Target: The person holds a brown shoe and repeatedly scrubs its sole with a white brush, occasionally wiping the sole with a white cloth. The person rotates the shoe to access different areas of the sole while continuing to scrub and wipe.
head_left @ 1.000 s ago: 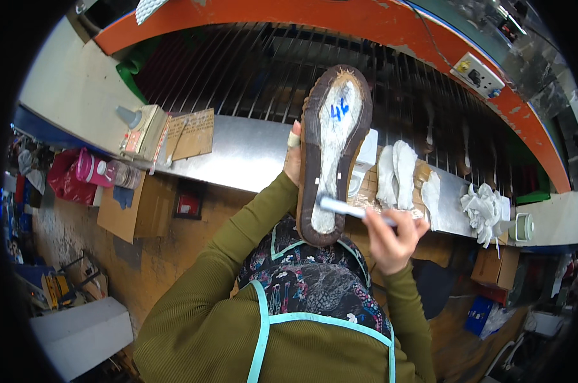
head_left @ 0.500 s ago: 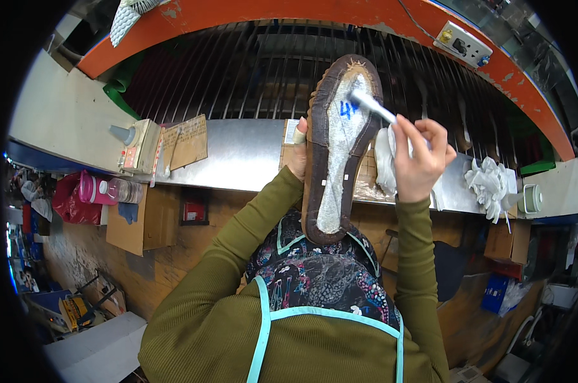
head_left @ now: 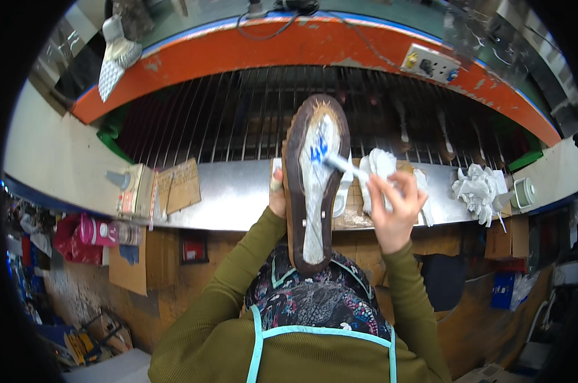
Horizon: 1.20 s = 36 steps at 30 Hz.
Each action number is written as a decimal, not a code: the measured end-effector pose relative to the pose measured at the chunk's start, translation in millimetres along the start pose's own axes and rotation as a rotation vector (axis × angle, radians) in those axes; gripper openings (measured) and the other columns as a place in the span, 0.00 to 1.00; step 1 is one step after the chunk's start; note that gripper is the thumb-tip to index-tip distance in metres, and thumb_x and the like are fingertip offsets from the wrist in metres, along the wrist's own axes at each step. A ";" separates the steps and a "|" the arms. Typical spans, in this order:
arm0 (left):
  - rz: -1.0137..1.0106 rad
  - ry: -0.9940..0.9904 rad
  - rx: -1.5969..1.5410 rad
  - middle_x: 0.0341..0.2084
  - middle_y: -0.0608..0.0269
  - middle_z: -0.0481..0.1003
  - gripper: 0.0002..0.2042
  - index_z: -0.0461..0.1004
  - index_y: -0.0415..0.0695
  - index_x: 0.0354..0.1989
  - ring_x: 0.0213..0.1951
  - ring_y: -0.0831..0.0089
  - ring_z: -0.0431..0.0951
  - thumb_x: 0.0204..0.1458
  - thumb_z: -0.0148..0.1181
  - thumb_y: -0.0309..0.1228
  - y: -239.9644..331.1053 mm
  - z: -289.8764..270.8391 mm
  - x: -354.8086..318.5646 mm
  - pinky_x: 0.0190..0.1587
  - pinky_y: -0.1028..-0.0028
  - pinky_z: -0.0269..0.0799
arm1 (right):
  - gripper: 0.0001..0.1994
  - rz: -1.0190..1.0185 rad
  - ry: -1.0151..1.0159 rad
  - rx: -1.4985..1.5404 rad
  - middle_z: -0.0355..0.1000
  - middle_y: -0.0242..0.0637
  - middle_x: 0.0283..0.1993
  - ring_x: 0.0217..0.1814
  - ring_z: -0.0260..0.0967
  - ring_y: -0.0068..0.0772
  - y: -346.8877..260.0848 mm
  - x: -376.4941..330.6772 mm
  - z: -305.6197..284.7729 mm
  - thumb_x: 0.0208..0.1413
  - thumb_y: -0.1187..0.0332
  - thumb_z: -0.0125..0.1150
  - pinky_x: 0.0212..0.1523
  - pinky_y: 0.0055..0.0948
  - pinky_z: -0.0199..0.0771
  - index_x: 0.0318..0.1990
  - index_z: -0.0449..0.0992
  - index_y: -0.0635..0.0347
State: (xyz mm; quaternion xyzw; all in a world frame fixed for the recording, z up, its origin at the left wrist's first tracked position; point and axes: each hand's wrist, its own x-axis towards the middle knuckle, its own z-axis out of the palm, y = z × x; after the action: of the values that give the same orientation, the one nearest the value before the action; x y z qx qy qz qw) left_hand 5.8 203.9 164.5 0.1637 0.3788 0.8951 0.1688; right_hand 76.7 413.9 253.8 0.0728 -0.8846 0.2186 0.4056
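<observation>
In front of me stands a brown shoe (head_left: pixel 313 191), its underside facing me and its toe pointing away. The bottom has a whitish lining with blue marker writing, framed by dark gathered leather. My left hand (head_left: pixel 277 196) grips the shoe from its left side; a pale wrap covers the thumb, and the other fingers are hidden behind the shoe. Between the fingertips of my right hand (head_left: pixel 396 210) is the pale handle of a slim brush (head_left: pixel 345 166). Its tip, blurred, rests against the whitish bottom beside the blue writing.
A metal bench (head_left: pixel 231 191) spans the front, with a dark rod grille (head_left: pixel 238 121) behind it. On it lie a cardboard piece (head_left: pixel 179 185), a box (head_left: pixel 136 191), and a crumpled white heap (head_left: pixel 479 191). An orange beam (head_left: pixel 289 45) carries a socket strip (head_left: pixel 431 62).
The brush has moved from near the toe down the shoe bottom toward the middle, my right hand coming with it. My view has tilted up, showing more above the beam.
</observation>
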 end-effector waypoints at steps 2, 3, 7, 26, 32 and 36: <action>-0.064 -0.056 0.068 0.64 0.47 0.59 0.54 0.49 0.41 0.69 0.63 0.57 0.63 0.44 0.47 0.74 0.5 -1.2 -5.0 0.65 0.59 0.61 | 0.08 0.053 0.055 -0.014 0.68 0.27 0.37 0.30 0.62 0.24 9.6 34.8 13.6 0.47 0.66 0.70 0.39 0.31 0.48 0.37 0.83 0.49; -0.105 -0.083 0.124 0.64 0.48 0.58 0.54 0.49 0.41 0.69 0.63 0.57 0.63 0.43 0.48 0.74 1.0 -2.2 -6.0 0.65 0.59 0.61 | 0.07 0.063 0.089 -0.001 0.68 0.26 0.37 0.29 0.62 0.23 12.0 47.7 17.9 0.48 0.66 0.69 0.39 0.31 0.48 0.36 0.83 0.50; -0.041 0.001 0.058 0.64 0.49 0.58 0.54 0.49 0.42 0.69 0.63 0.57 0.63 0.43 0.49 0.74 3.7 -4.1 -6.4 0.65 0.59 0.61 | 0.07 -0.117 0.149 -0.071 0.69 0.25 0.34 0.28 0.63 0.22 -5.7 47.7 27.7 0.45 0.66 0.71 0.37 0.32 0.46 0.34 0.83 0.47; 0.169 0.485 -0.111 0.57 0.57 0.67 0.42 0.58 0.44 0.66 0.54 0.65 0.70 0.55 0.39 0.68 -8.6 -116.4 -45.8 0.57 0.66 0.68 | 0.03 0.566 -0.370 0.114 0.70 0.29 0.33 0.30 0.66 0.29 36.7 -100.7 50.1 0.47 0.66 0.69 0.38 0.35 0.51 0.31 0.83 0.50; 0.333 0.657 -0.193 0.60 0.61 0.64 0.37 0.57 0.46 0.67 0.57 0.66 0.65 0.60 0.36 0.63 14.9 -134.3 -47.7 0.63 0.67 0.58 | 0.06 0.310 -0.333 -0.224 0.69 0.29 0.30 0.33 0.68 0.32 69.4 -139.2 86.4 0.47 0.65 0.67 0.41 0.38 0.53 0.34 0.82 0.48; 0.377 0.979 -0.254 0.62 0.61 0.62 0.35 0.58 0.46 0.67 0.59 0.66 0.64 0.60 0.37 0.61 34.0 -116.0 -42.6 0.64 0.67 0.57 | 0.04 0.280 -0.435 -0.274 0.68 0.30 0.30 0.37 0.68 0.34 65.7 -133.4 109.2 0.48 0.64 0.66 0.43 0.41 0.53 0.32 0.81 0.49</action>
State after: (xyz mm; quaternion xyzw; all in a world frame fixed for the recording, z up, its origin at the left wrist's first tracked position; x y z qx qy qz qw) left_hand -11.3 91.2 106.0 -0.2291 0.2662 0.9203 -0.1723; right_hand 69.8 417.5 69.4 -0.0602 -0.9735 0.1302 0.1782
